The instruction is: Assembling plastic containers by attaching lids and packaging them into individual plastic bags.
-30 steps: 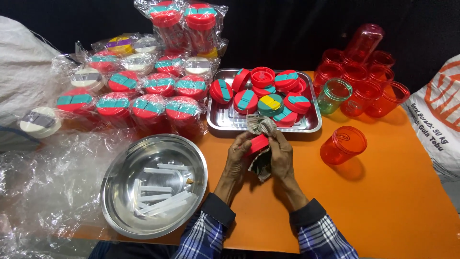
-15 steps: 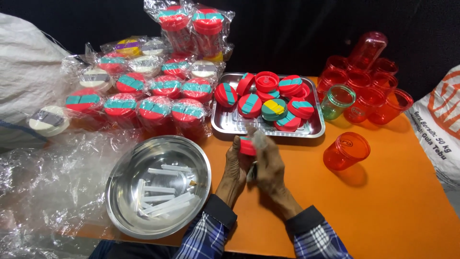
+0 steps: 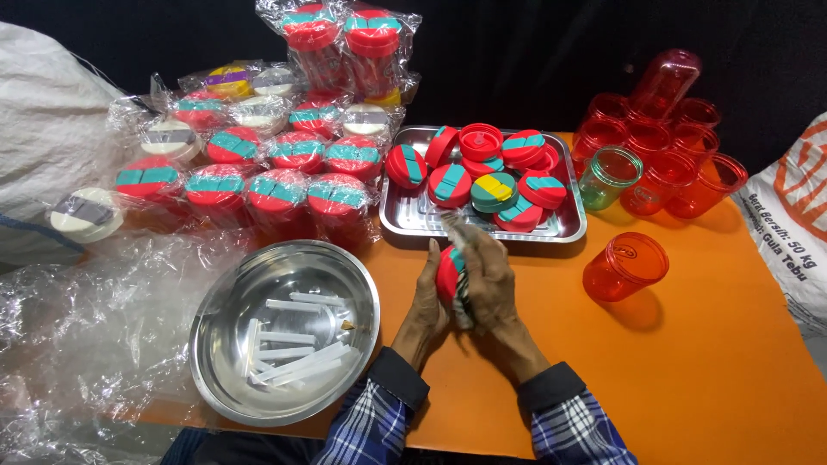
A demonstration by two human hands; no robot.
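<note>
On the orange table (image 3: 732, 362), the left hand (image 3: 428, 301) and right hand (image 3: 489, 280) clasp a red lid (image 3: 448, 274) with a teal flap, on edge between them, hemmed by a steel tray (image 3: 568, 226) behind, a steel bowl (image 3: 284, 331) left, a red jar (image 3: 624, 267) right, bare tabletop beyond.

steel tray (image 3: 568, 231) just ahead, bowl (image 3: 284, 331) left, bare tabletop (image 3: 715, 362) right

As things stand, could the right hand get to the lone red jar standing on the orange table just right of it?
Probably yes. The red jar stands alone on bare orange table, with nothing between it and the right hand. But that hand, together with the left hand, is closed around a red lid, so it would need freeing first.
</note>
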